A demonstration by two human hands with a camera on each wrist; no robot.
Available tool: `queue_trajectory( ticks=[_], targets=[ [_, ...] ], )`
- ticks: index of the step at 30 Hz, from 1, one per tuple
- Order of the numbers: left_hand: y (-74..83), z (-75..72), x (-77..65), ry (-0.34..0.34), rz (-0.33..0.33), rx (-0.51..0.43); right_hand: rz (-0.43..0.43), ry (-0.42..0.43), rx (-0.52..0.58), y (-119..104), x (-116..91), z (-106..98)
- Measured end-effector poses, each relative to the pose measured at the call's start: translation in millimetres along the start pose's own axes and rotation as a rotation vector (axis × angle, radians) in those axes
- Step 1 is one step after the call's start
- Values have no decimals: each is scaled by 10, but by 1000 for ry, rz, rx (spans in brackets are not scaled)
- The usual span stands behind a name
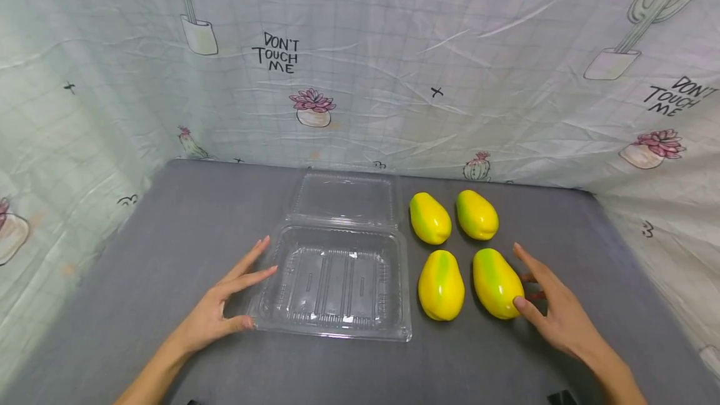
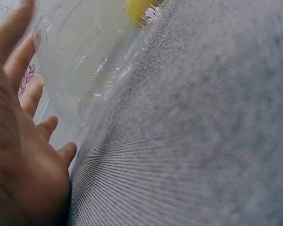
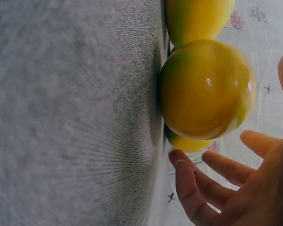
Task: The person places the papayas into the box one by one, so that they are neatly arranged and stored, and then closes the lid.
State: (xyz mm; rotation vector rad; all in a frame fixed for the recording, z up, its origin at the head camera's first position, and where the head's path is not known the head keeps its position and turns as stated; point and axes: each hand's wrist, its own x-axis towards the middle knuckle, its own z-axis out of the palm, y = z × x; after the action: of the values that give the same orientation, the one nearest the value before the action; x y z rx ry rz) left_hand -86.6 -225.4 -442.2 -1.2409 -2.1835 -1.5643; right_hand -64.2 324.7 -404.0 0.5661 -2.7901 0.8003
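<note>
A clear plastic clamshell box [image 1: 337, 334] lies unfolded on the grey table, its lid [image 1: 345, 197] laid back on the far side. My left hand [image 1: 210, 311] is at the box's left edge with fingers spread and thumb by the near left corner. In the left wrist view the hand [image 2: 23, 136] holds nothing. Several glossy yellow-green papayas lie right of the box. Around the right side of the front right papaya [image 1: 497, 284] my right hand [image 1: 557, 311] spreads its fingers, thumb tip overlapping the fruit. In the right wrist view that papaya [image 3: 207, 89] stands before the open fingers.
Left of it is another front papaya [image 1: 441, 286]; two more, a back left papaya [image 1: 430, 217] and a back right papaya [image 1: 477, 215], lie behind. A printed cloth [image 1: 371, 67] hangs behind the table and along both sides. A small black object [image 1: 562, 397] shows at the near edge.
</note>
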Motion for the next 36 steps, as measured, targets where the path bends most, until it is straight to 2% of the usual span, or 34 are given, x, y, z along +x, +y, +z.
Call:
queue_trajectory(
  ticks=[4,11,21,27,36],
  targets=[
    [-7,17,8,12,32,12,36,-35,-9,-5,15,10],
    [-15,47,12,-18,26,84,74,-75,-4,-18,-17,41],
    [-10,52,-3,4,-1,105,69,-42,18,-30,12,100],
    [1,53,-2,-3,-1,120,100,-26,-13,-46,18,124],
    [-4,42,-11,-13,-25,118,113,-19,27,-59,31,132]
  ],
)
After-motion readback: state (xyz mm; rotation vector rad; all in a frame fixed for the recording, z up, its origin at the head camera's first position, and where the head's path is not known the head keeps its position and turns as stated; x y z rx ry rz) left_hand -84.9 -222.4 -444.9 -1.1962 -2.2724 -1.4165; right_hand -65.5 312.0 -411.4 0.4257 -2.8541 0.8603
